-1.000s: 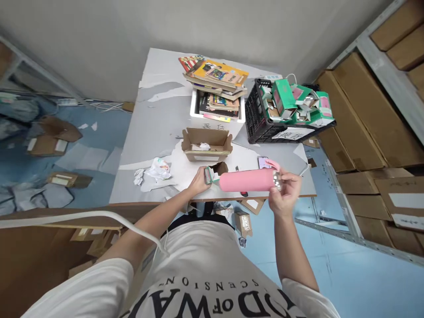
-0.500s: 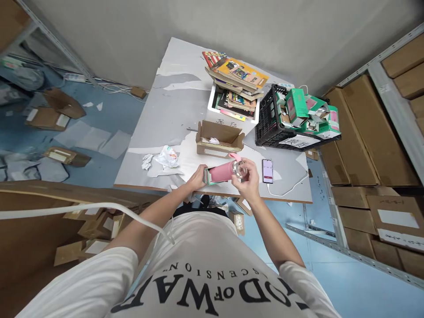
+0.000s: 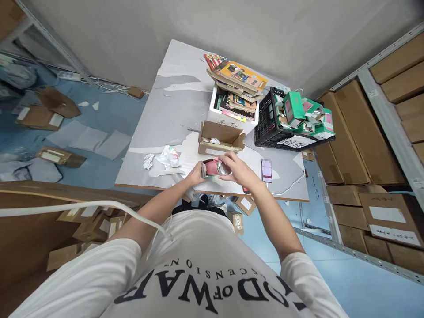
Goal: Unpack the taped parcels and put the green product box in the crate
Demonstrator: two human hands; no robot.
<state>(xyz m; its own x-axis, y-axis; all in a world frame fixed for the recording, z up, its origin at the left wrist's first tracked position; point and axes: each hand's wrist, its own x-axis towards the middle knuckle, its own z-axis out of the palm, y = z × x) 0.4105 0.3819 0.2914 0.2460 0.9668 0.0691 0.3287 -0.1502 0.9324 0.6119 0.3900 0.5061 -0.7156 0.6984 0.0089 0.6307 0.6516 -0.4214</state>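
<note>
Near the table's front edge, my left hand (image 3: 196, 174) is closed around the end of a small box (image 3: 203, 170), most of which the fingers hide. A pink bottle (image 3: 212, 168) with a shiny silver or clear lid (image 3: 223, 168) lies sideways, one end against or inside that box; exactly how far in, I cannot tell. Curled over the lid end from the right is my right hand (image 3: 236, 168), gripping the bottle. Just behind the hands stands an open cardboard box (image 3: 215, 151) with some crumpled white paper in it.
Crumpled paper (image 3: 168, 157) lies left on the table (image 3: 139, 132). Behind are a white bin (image 3: 215, 115) of books and a black crate (image 3: 265, 132) of green boxes. A phone (image 3: 266, 170) with a cable lies right. Cartons on shelving (image 3: 371, 88) flank the right side.
My right hand has moved left with the bottle, and less of its pink body shows beside the small box. A small red thing now shows at the table edge by my right wrist.
</note>
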